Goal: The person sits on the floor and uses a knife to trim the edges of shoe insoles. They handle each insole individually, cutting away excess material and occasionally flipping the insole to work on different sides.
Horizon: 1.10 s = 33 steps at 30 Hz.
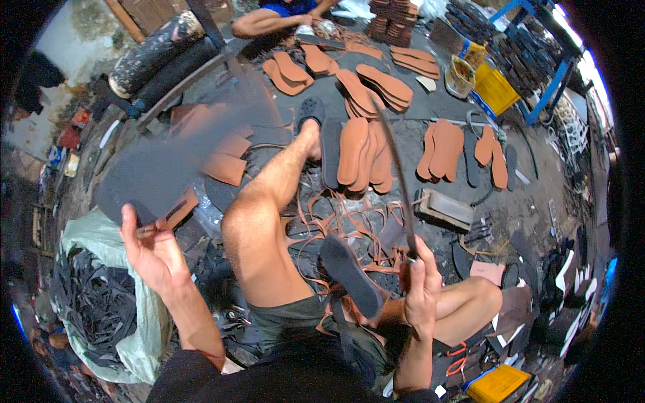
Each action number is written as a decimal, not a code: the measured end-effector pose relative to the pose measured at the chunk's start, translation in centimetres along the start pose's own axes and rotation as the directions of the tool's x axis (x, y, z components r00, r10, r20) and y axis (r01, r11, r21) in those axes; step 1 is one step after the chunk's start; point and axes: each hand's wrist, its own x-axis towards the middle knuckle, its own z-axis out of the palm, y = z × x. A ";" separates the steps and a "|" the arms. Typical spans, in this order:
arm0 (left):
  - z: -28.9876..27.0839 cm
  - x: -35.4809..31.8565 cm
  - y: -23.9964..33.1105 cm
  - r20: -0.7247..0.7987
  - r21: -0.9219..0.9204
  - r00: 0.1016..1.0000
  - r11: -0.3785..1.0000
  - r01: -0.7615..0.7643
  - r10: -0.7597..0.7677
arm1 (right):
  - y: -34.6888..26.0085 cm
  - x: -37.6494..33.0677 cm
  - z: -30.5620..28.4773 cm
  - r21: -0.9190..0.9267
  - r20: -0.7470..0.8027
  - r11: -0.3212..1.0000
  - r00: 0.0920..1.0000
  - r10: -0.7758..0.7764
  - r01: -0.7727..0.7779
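Dim workshop floor (440,109), dark grey and cluttered, spreads out on all sides. Above it, toward the left, is a flat, dark-grey, sheet-like piece (144,174), heavily smeared by motion blur. At its lower edge is the left hand (158,252), half open, thumb and fingers spread; whether it grips the piece or merely touches it, I cannot tell. The right hand (422,285) is wrapped firmly round the handle end of a long, narrow, dark-bladed knife (396,161), the blade pointing up and away from the body. By the look of it, the step in hand is shifting the dark piece with the knife held off it; the next move calls for keeping the blade clear of fingers and knees. Between the bare legs (265,248) lies a dark-grey, sole-shaped piece (353,277), near tangled reddish-brown strips (356,225). Farther out are overlapping orange-brown sole-shaped pieces (353,151), an oblong grey block (445,211) and a pale-green plastic sack (151,322) of black offcuts (101,295). At the top shows a co-worker's bent leg (269,25).
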 end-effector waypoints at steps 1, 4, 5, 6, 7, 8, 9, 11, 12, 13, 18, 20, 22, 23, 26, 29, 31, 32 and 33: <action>-2.3 1.9 -1.0 0.060 -0.015 0.998 1.000 0.006 -0.005 | 0.0 -0.8 -0.6 0.040 -0.013 0.994 0.995 0.098 -0.098; 1.8 -2.4 -5.3 0.130 0.107 0.988 0.992 0.063 -0.077 | 2.1 -2.7 0.6 -0.098 -0.155 0.971 0.960 -0.231 0.218; 3.8 -4.0 -5.7 0.155 -0.013 0.954 0.965 0.261 -0.256 | 2.5 -3.4 0.9 -0.004 -0.144 0.968 0.958 -0.250 0.252; 5.0 -5.0 -5.8 0.194 -0.124 0.885 0.884 0.450 -0.423 | 4.0 -4.0 1.0 0.001 -0.111 0.954 0.948 -0.298 0.300; 5.3 -5.3 -6.2 0.287 -0.160 0.837 0.838 0.521 -0.465 | 4.4 -4.3 1.3 -0.050 -0.093 0.948 0.944 -0.317 0.314; 5.6 -5.6 -6.6 0.381 -0.187 0.780 0.785 0.591 -0.497 | 4.6 -4.7 1.6 -0.102 -0.075 0.939 0.939 -0.335 0.327; 5.9 -5.9 -7.3 0.340 -0.241 0.740 0.706 0.666 -0.581 | 4.8 -5.3 1.7 -0.139 -0.058 0.929 0.934 -0.352 0.342; 6.8 -6.8 -8.3 0.362 -0.228 0.725 0.699 0.678 -0.585 | 5.2 -6.6 1.5 -0.254 -0.021 0.909 0.938 -0.347 0.331; 7.2 -7.0 -8.6 0.373 -0.221 0.718 0.696 0.683 -0.587 | 5.6 -7.3 1.5 -0.241 -0.034 0.916 0.941 -0.337 0.320; 7.2 -7.2 -8.9 0.374 -0.235 0.719 0.690 0.684 -0.586 | 6.0 -8.1 1.5 -0.245 -0.041 0.917 0.942 -0.333 0.314; 7.8 -7.8 -9.9 0.414 -0.220 0.719 0.706 0.674 -0.558 | 6.4 -9.0 2.0 -0.304 -0.059 0.915 0.954 -0.295 0.265; 7.6 -8.0 -10.1 0.409 -0.221 0.719 0.704 0.675 -0.561 | 5.6 -8.2 2.4 -0.357 -0.046 0.900 0.957 -0.286 0.252; 7.5 -8.0 -9.8 0.408 -0.233 0.710 0.686 0.689 -0.574 | 5.3 -7.4 3.0 -0.373 -0.064 0.877 0.935 -0.349 0.301; 7.5 -8.1 -9.6 0.395 -0.239 0.710 0.682 0.692 -0.583 | 5.2 -7.0 3.2 -0.381 -0.072 0.868 0.926 -0.370 0.317; 7.2 -8.6 -9.6 0.370 -0.240 0.699 0.664 0.708 -0.612 | 4.0 -5.9 3.9 -0.361 -0.099 0.875 0.920 -0.380 0.322; 5.8 -8.6 -10.2 0.471 -0.200 0.643 0.636 0.745 -0.604 | 2.4 -4.6 3.7 -0.336 -0.075 0.886 0.929 -0.364 0.320; 5.8 -8.9 -10.3 0.408 -0.189 0.678 0.670 0.718 -0.611 | 1.3 -3.8 3.3 -0.332 -0.057 0.887 0.931 -0.359 0.322; 5.8 -9.2 -10.5 0.378 -0.180 0.691 0.683 0.707 -0.616 | 1.1 -3.5 3.2 -0.338 -0.065 0.884 0.929 -0.363 0.322; 5.7 -9.4 -10.6 0.387 -0.134 0.682 0.694 0.707 -0.621 | 0.9 -3.2 3.0 -0.343 -0.073 0.882 0.927 -0.367 0.322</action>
